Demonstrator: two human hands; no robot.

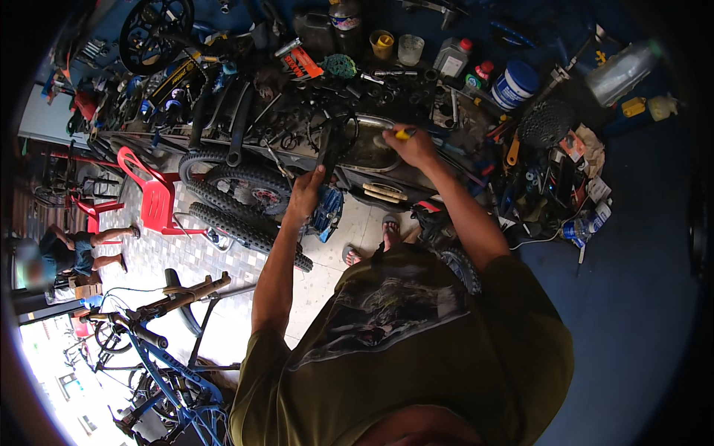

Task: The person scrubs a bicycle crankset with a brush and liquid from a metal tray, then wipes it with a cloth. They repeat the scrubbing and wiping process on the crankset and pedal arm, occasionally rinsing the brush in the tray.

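My left hand [303,195] is closed around the lower end of a dark bicycle crank arm [326,146], which points up and away from me over the bench edge. A thin dark ring shows beside its upper part. To the right, my right hand [414,147] grips a tool with a yellow handle [405,134]; its working end cannot be made out. That hand is above the right side of an oval metal tray [362,165] with a murky, dark inside. The tool and the crank arm are apart.
Tools and bicycle parts crowd the bench, with a white-and-blue tub [515,85] and a grey bottle [452,58] behind. Knobby tyres [245,234] and a red plastic chair [158,195] stand left. A blue bicycle [175,372] is at lower left; another person [71,253] sits farther off.
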